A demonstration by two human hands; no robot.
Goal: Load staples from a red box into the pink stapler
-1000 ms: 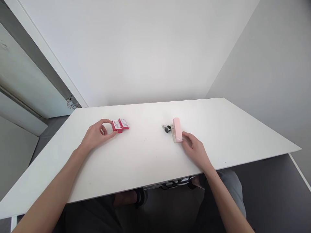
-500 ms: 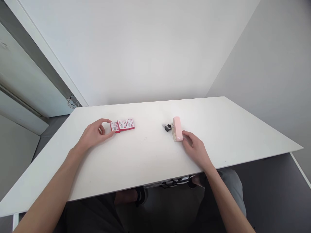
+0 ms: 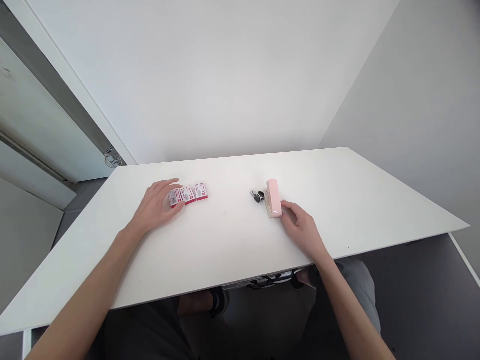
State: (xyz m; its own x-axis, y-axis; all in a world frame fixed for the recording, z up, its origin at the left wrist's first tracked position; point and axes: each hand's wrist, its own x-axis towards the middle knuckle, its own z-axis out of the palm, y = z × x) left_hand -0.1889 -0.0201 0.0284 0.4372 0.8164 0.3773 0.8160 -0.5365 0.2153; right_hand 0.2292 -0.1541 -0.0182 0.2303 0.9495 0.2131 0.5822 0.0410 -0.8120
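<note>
Three small red-and-white boxes lie in a slightly crooked row on the white table (image 3: 225, 240). My left hand (image 3: 157, 202) curves round the left box (image 3: 175, 198) and the middle box (image 3: 188, 194), index fingertip at their far edge and thumb at their near edge. Just right of them, separated by a narrow gap, is the third box (image 3: 201, 191). My right hand (image 3: 302, 227) rests beside a pink stapler (image 3: 274, 197), thumb and index finger apart and at its right side. Left of the stapler sit keys with black heads (image 3: 258, 196).
A white wall (image 3: 232, 85) rises behind the table, and a grey wall (image 3: 420, 115) stands at the right. A cable (image 3: 112, 159) shows on the floor beyond the left corner. My legs are under the table's front edge.
My left hand has slid right, from the left box alone to the left and middle boxes, which now sit tilted. A gap has opened before the third box. My right hand stays put.
</note>
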